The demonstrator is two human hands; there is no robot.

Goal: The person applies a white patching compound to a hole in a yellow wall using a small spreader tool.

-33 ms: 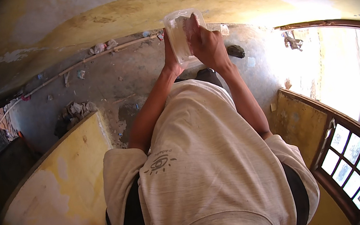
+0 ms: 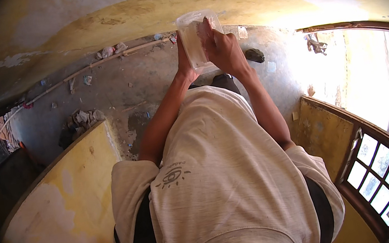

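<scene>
A clear rectangular plastic container (image 2: 192, 45) is raised in front of my chest, tilted, with whitish smears along its far wall. My left hand (image 2: 185, 62) grips its left side, with the fingers mostly behind the wall. My right hand (image 2: 224, 48) is closed at the container's right side, reaching over its opening. One finger, or a thin thing along it, points up toward the far rim. Whatever the right fingers hold is too small and blurred to make out.
A yellow wall with whitish patches (image 2: 137, 16) rises ahead. A long pole (image 2: 94, 64) lies along its foot among scraps of litter. A dark lump (image 2: 255, 55) sits on the concrete floor. Low yellow walls stand at left and right, with a brown-framed window (image 2: 383, 170) at lower right.
My right hand has shifted very slightly to the left over the container. The left hand's grip looks the same.
</scene>
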